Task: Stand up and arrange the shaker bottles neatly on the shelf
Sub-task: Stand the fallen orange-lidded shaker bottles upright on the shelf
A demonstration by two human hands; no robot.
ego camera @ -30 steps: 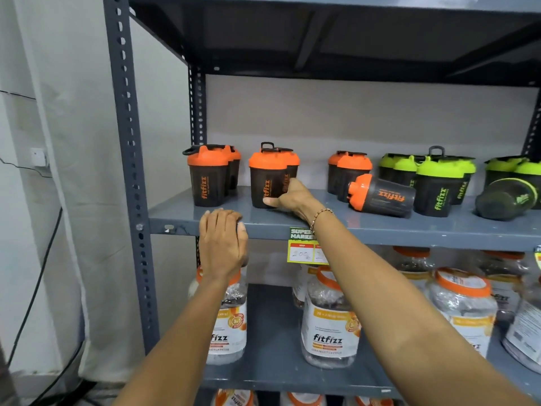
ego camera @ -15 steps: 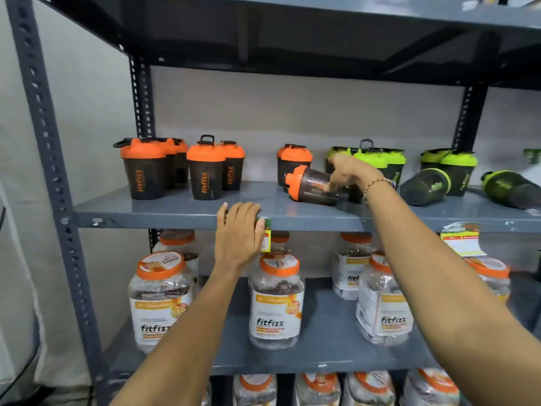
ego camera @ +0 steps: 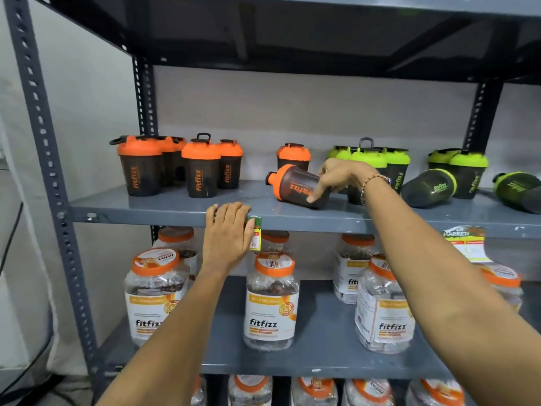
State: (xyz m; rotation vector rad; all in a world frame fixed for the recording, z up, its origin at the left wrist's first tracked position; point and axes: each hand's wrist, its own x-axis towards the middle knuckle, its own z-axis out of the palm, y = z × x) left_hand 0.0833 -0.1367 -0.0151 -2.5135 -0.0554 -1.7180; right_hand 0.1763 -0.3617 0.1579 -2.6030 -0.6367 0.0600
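Fingers of my right hand wrap the base end of a tipped orange-lidded shaker at centre frame; its lid points left and slightly up, the bottom corner resting on the shelf. I judge that grip suits pivoting the bottle upright, since the base is the end that must come down. My left hand lies flat and relaxed on the shelf's front lip, holding nothing, fingers together, probably bracing me; it partly covers a price tag.

Left of centre, the upright orange shakers stand in loose pairs, with one more just behind the tipped bottle. Right of my wrist, green-lidded shakers stand grouped, while two green ones lie on their sides at the right edge.

Shelving is grey slotted steel against a pale wall. On the tier below sit clear Fitfizz jars with orange lids, and more lower down.
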